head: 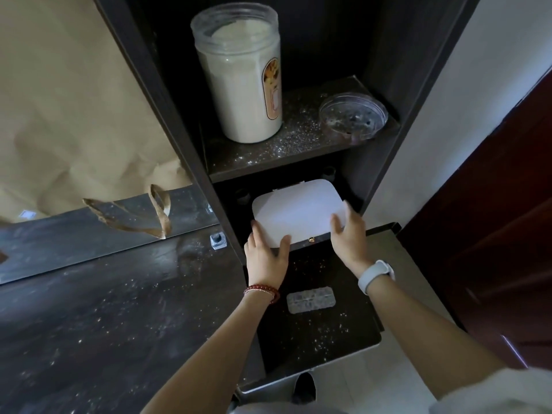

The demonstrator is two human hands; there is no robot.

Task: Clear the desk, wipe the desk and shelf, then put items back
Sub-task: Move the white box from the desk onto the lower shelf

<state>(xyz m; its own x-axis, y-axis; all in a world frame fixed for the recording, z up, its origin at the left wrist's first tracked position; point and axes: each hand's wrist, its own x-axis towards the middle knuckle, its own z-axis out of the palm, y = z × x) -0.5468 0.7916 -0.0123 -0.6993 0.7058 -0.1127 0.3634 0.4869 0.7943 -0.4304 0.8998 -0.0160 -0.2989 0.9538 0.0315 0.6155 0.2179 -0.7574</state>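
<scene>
A white rounded box (294, 212) with a small gold clasp sits in the lower compartment of the dark shelf (301, 162). My left hand (265, 253) grips its near left corner, thumb on the lid. My right hand (348, 234) holds its right side, fingers curled along the edge. On the upper shelf board stand a tall clear jar of white powder (240, 73) and a clear round lid (352, 116). White specks litter the shelf board and the dark desk (104, 309).
A small clear ridged case (310, 300) lies on the desk below my wrists. A brown paper bag (74, 115) with handles stands against the mirror at the left. A dark red door (493, 249) is at the right.
</scene>
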